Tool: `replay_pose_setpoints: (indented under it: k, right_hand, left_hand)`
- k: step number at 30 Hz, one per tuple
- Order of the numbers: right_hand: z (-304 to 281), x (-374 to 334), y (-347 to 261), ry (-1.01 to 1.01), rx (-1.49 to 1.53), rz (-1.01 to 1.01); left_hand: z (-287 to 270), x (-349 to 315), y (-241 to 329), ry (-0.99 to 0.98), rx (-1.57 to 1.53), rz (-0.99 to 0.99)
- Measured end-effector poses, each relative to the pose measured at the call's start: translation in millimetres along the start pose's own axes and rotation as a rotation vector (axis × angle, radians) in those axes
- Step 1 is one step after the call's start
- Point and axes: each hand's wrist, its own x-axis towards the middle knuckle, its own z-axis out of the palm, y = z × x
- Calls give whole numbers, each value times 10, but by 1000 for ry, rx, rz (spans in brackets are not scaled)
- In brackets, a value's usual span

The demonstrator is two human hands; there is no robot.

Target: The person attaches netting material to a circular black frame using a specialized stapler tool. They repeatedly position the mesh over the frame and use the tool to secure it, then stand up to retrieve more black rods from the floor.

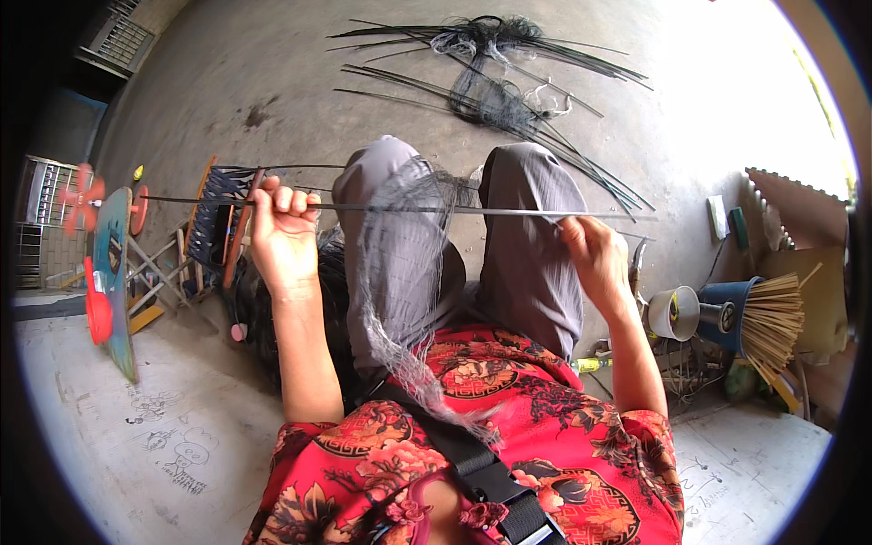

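Note:
A long thin dark rod (518, 212) lies level across the space above my knees. My left hand (283, 232) grips it toward its left part, fingers curled round it. My right hand (595, 252) is closed near its right part, thumb and fingers pinched at the rod. Fine mesh netting (404, 263) hangs around the middle of the rod and drapes over my left thigh. The netting's pale, bunched tail (427, 386) trails onto my red flowered shirt. Part of the mesh blends into my grey trousers, so its edge is hard to make out.
Dark rods with bundled netting (490, 104) lie on the concrete floor ahead. At left stand a folding chair (222, 218) and a small table (116, 282) edge-on. To the right are a white bucket (674, 312) and a blue bucket (724, 309) holding thin sticks (772, 318).

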Motion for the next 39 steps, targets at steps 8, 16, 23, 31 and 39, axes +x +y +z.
replay_pose_setpoints:
  k: [8,16,23,31,39]
  right_hand:
    - [-235,395,990,63,875,402]
    - [80,598,1646,-121,830,517]
    - [-1390,1195,1873,953,1060,7]
    - [-619,1404,70,442,-409,-855]
    - [55,1290,-608,174,-584,-919]
  left_hand:
    - [-667,-432,-471,203,116,-50]
    - [-773,-632,-710,234,244,72]
    - [-825,-159,-156,332,192,86]
    - [530,525,412,-226,1125,555]
    - [1293,28,-255,-603,1406,488]
